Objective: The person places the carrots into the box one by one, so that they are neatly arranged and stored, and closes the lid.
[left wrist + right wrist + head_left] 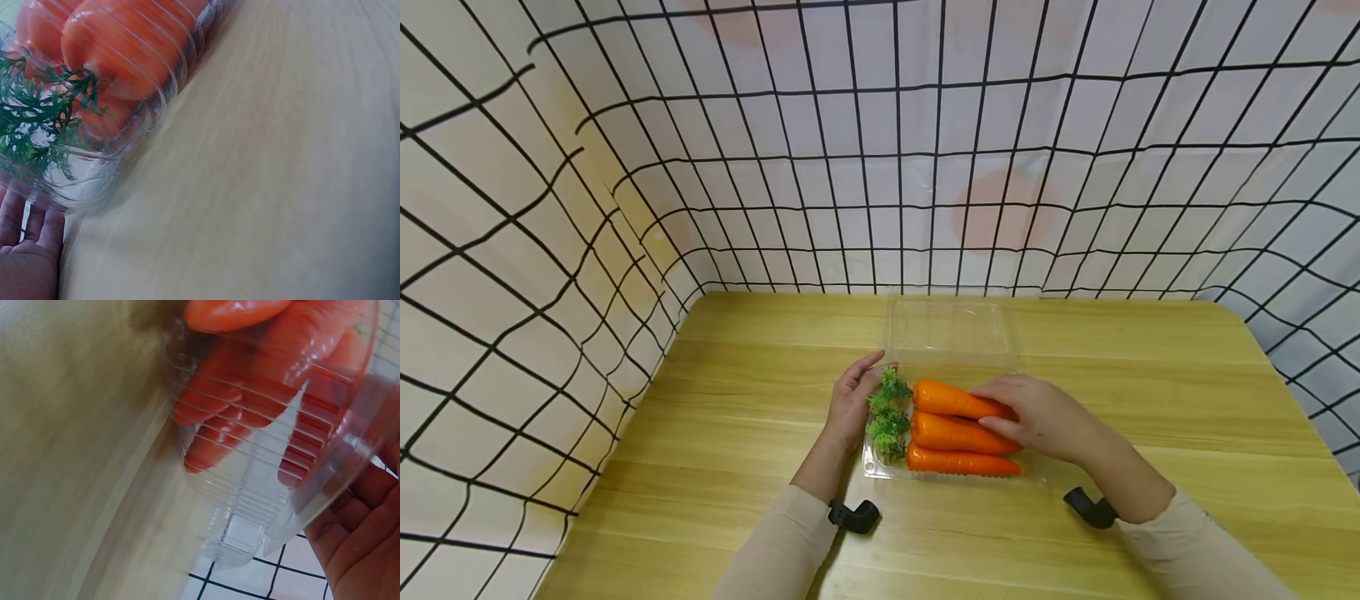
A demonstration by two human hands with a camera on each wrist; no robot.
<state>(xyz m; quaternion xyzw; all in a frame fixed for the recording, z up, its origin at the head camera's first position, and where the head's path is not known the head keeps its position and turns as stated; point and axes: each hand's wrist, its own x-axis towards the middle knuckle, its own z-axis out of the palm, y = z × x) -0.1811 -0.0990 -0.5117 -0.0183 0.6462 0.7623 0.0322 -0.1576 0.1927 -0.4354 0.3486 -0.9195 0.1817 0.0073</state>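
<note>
A clear plastic clamshell box lies with its lid folded back, away from the person. Several orange carrots with green leafy tops are in it; three show from above, the nearest carrot along the front wall. My left hand rests against the box's left end, its fingers straight in the left wrist view. Over the right end, my right hand pinches the farthest carrot near its tip, thumb on the near side. The rim partly hides those fingertips in the right wrist view.
The box stands on a wooden table. Black wire grid panels over white sheeting rise behind the table and along both sides. A black wrist camera is strapped to the left wrist, another camera to the right.
</note>
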